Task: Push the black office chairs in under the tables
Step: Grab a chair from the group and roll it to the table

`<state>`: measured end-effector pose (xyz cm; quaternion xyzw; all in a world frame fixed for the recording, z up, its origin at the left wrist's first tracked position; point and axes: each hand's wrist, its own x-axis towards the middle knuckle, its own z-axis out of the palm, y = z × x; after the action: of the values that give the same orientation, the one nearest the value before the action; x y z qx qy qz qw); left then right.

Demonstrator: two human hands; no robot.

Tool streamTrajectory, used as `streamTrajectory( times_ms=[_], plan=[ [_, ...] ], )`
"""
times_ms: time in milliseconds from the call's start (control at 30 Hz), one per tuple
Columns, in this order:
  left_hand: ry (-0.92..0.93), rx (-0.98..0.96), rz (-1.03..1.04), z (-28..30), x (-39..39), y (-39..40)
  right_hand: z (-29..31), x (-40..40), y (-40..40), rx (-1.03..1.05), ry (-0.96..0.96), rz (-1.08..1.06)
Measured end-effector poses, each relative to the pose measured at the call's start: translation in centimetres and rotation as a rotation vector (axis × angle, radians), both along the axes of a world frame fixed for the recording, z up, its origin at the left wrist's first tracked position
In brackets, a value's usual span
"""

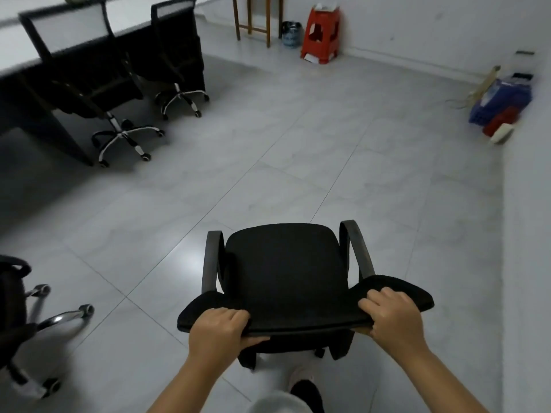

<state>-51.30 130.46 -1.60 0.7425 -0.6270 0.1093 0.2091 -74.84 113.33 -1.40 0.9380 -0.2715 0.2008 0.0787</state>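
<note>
Black office chair (286,275) at six o'clock, backrest top gripped by left hand (222,329) and right hand (390,315). Best steered evenly toward table (18,65) at ten o'clock, well apart.

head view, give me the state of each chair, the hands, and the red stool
held chair: out on the open floor, gripped at the backrest top
left hand: fingers curled over the backrest
right hand: fingers curled over the backrest
two chairs: pushed in at the table
chair at left edge: away from the table
red stool: upright by the wall
</note>
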Motion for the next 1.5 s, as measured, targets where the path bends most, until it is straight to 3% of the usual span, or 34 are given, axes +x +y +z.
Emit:
streamTrajectory(
  times_ms=[367, 900, 1167, 1500],
  plan=[
    [0.072, 0.031, 0.214, 0.7, 2.2, -11.3, 1.3, 7.3, -15.5, 0.032, 0.059, 0.155],
    [0.053, 0.027, 0.672, 0.7, 9.3, -25.7, 1.6, 25.7, -35.9, 0.0, 0.148, 0.627],
    [0.03, 0.034, 0.878, 0.2, 17.0, -29.3, 0.7, 38.4, -40.7, 0.011, 0.128, 0.803],
    [0.015, 0.01, 1.096, 0.9, 31.9, -30.6, 0.9, 57.4, -41.1, 0.001, 0.088, 0.93]
  ],
)
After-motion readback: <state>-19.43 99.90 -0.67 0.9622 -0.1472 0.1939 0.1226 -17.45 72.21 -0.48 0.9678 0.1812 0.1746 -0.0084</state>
